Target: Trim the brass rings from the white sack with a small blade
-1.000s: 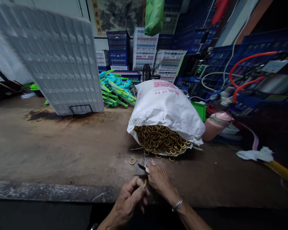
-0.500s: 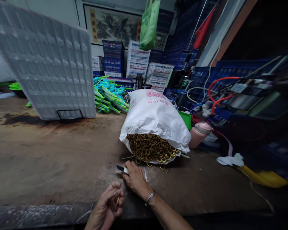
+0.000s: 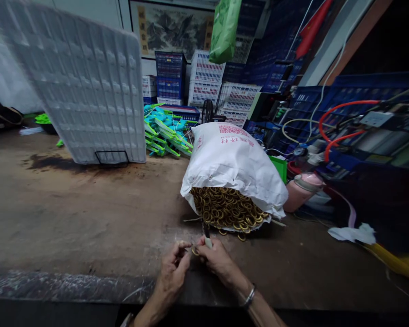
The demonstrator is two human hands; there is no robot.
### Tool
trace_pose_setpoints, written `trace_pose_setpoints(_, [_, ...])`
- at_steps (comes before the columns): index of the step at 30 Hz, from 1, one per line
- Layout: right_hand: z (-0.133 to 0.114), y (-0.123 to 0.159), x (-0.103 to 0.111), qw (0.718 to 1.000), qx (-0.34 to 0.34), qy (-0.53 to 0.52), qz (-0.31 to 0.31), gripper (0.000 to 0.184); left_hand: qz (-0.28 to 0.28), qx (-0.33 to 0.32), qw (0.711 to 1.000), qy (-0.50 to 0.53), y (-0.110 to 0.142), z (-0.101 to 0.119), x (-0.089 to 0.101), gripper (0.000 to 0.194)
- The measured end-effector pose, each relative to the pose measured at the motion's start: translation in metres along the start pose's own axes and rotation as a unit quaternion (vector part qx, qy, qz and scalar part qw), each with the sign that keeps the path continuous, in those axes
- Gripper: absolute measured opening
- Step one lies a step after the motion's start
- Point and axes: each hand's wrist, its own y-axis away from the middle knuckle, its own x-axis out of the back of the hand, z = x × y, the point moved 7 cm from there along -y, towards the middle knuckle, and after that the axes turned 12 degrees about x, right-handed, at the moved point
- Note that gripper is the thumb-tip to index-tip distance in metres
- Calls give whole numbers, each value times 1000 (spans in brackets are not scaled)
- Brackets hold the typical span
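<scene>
Brass-coloured, the small ring (image 3: 194, 251) at your fingertips could easily slip: it is pinched by very little, and your right hand (image 3: 220, 262) also holds a knife (image 3: 208, 243), so its fingers are probably shared between two things. The blade points away from you, towards the mouth of the white sack (image 3: 230, 159); if your right wrist turned inward, the edge could swing round to your left hand (image 3: 172, 270), which is very near. A careless forward push might also nick the sack or scatter the loose rings (image 3: 241, 238) on the table (image 3: 88, 213) just at its mouth. The small ring sits between your two hands, at the right fingertips and just beside the left ones. Your left fingers are curled, with only a narrow gap; I can't tell whether they touch it. The piled rings (image 3: 226, 206) inside the sack lie beyond both hands, ahead and rightward.
</scene>
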Motion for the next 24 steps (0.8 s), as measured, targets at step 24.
trace_pose_setpoints(24, [6, 5, 6, 997, 54, 31, 51, 24, -104, 24, 992, -68, 0, -7, -29, 38])
